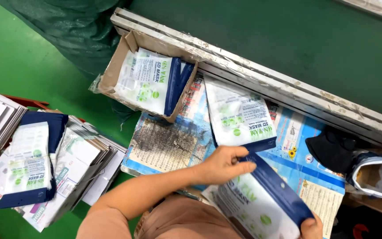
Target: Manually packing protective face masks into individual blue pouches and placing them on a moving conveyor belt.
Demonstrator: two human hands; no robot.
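1. White glossy plastic pouch with a navy-blue edge strip (261, 203) sits at 5 o'clock, held tilted between both hands.
2. Left hand (224, 164) grips its upper end; the fingers (244, 167) curl over the blue strip, pinching it against the thumb.
3. Right hand (311, 226) at the bottom edge holds the lower corner; only the fingertips show, pressed on the pouch.
4. A second matching white-and-blue pouch (239, 117) lies flat just above, on a blue printed paper sheet (173, 141) covering the worktop.
5. At 11 o'clock, a brown cardboard box (124, 53) holds more pouches.
6. At 9 o'clock, a stack of flat packs (80, 163) carries another pouch.
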